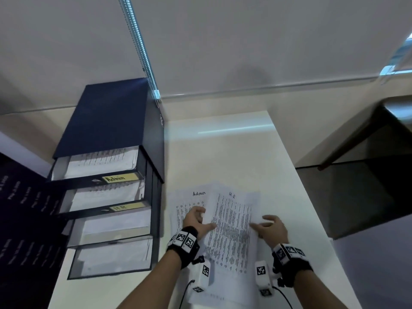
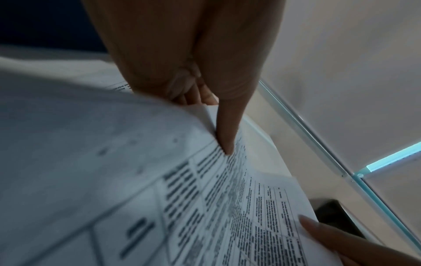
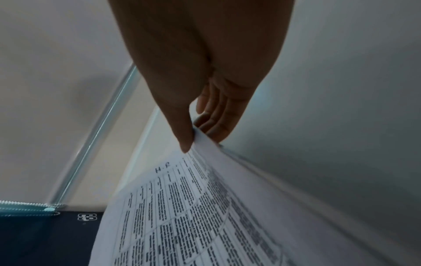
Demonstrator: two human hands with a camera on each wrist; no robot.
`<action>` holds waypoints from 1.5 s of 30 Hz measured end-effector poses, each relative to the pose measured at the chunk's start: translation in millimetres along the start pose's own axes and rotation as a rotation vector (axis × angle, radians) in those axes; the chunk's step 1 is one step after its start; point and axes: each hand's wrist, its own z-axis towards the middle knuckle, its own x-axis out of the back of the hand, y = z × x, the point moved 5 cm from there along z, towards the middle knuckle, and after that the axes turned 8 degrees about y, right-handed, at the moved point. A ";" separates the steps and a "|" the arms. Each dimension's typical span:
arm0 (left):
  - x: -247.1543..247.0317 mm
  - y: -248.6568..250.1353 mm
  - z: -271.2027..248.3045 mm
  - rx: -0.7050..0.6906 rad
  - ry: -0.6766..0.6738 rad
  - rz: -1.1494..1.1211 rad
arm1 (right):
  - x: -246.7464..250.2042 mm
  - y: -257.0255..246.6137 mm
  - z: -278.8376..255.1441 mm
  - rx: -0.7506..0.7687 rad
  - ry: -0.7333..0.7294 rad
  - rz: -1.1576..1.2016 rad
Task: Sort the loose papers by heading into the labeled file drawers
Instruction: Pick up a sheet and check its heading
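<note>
The loose papers (image 1: 214,219) lie fanned on the white counter (image 1: 256,157), just right of the dark blue file cabinet (image 1: 107,121), and the step in hand looks like lifting off the top sheet for filing.

Well to the left of the left grip (image 1: 197,221) the cabinet's drawers stand pulled out in a stepped stack. The top drawer (image 1: 98,172) carries a yellow label reading "Admin", and the second drawer (image 1: 107,204) one that appears to read "H.R". Both hold white printed sheets. The two drawers below also hold paper, but no labels can be made out on them.

Under the left grip lies a sheet headed "Admin" (image 1: 189,201), flat on the counter. The left grip is partly curled. Its thumb (image 2: 224,126) lies along the left edge of the raised sheet, while its other fingers curl behind that edge, so it seems to pinch the paper.

Between the two grips is the sheet headed "H.R" (image 1: 231,224), thin white paper printed with dense columns in a ruled table. It bows upward, limp and curved.

The right grip (image 1: 270,227) holds the sheet's right edge, thumb (image 3: 184,133) on top and fingers (image 3: 216,115) beneath.

By the heading, the next move probably calls for carrying this sheet left to the second drawer and laying it flat. That would need both edges supported so the floppy paper neither folds nor drags the sheets beneath it.
</note>
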 end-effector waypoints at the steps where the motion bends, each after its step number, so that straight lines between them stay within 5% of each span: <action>1: 3.9 0.8 -1.2 0.008 0.022 -0.033 | 0.5 -3.3 -0.5 0.009 -0.002 0.033; 7: 6.0 -9.3 0.7 0.054 -0.002 -0.114 | 12.7 -10.7 -1.9 0.099 0.013 -0.135; 13: 25.8 -38.6 6.9 0.142 0.175 -0.167 | 56.8 9.1 10.4 0.131 0.158 -0.350; 18: 32.0 -41.8 1.5 0.141 0.166 -0.215 | 62.1 15.4 13.0 0.175 0.079 -0.377; 22: 33.5 -37.9 0.9 0.124 0.139 -0.151 | 78.5 17.3 19.8 0.126 0.170 -0.420; 25: 26.9 -37.4 0.6 0.115 0.092 -0.120 | 70.9 25.6 18.8 0.086 0.031 -0.449; 35: 31.3 -22.9 9.3 0.041 0.260 -0.233 | 30.7 34.5 -5.6 0.236 -0.334 -0.333; 45: 43.0 -32.0 19.4 0.044 0.219 -0.320 | 54.2 39.7 -0.6 0.077 -0.292 0.080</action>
